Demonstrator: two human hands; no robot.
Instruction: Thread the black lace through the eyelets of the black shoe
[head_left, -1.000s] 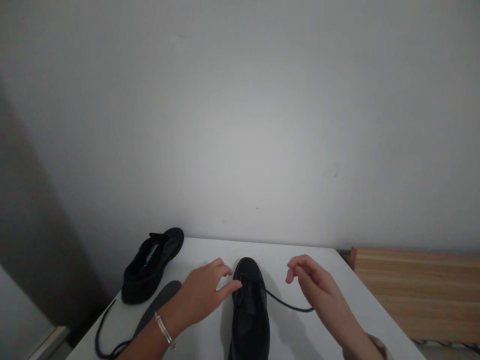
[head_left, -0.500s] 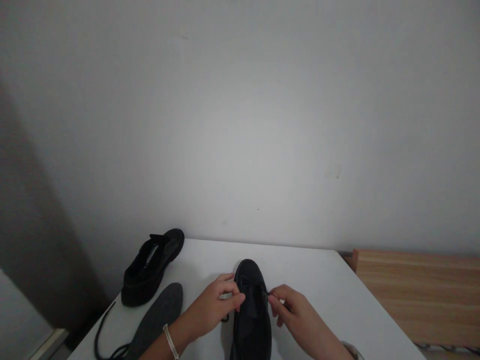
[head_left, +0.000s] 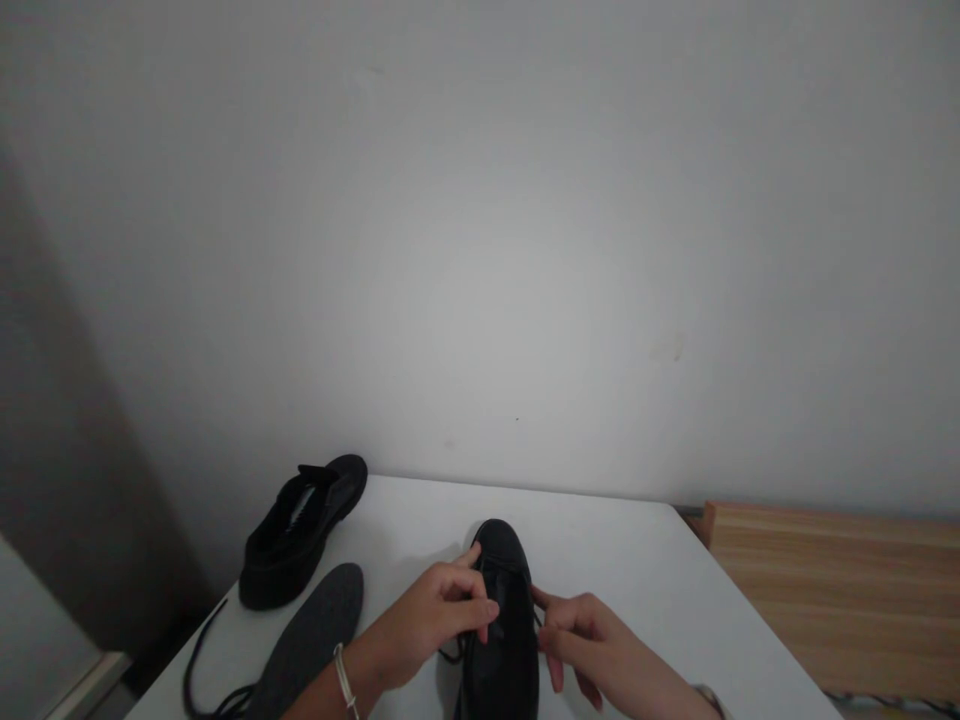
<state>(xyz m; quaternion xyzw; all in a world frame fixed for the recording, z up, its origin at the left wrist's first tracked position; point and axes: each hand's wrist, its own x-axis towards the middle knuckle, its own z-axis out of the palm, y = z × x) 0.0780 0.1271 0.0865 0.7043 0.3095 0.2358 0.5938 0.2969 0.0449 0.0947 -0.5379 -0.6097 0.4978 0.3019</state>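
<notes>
A black lace-up shoe (head_left: pixel 501 665) lies on the white table (head_left: pixel 600 540), toe pointing away from me. Over its left side is my left hand (head_left: pixel 439 615), one finger resting near the toe. Its thumb and a bent finger close together at the shoe's opening; whatever part they pinch is hidden. At the right edge of the shoe, my right hand (head_left: pixel 589 640) touches the side with its index finger, thumb held apart below. A thin dark lace (head_left: pixel 537 620) shows beside those fingers. Another bit of lace (head_left: pixel 451 655) sticks out on the left, under my left hand.
A second black shoe (head_left: pixel 281 570) stands at the table's back left. Near it lie a grey insole (head_left: pixel 319 620) and a loose black shoelace (head_left: pixel 191 665). The wall (head_left: pixel 480 300) rises behind the table. A wooden board (head_left: pixel 825 590) is at the right.
My right fingers have come off their pinch on the lace and spread against the shoe's side, slightly lower. My left hand has shifted a little right and down over the shoe.
</notes>
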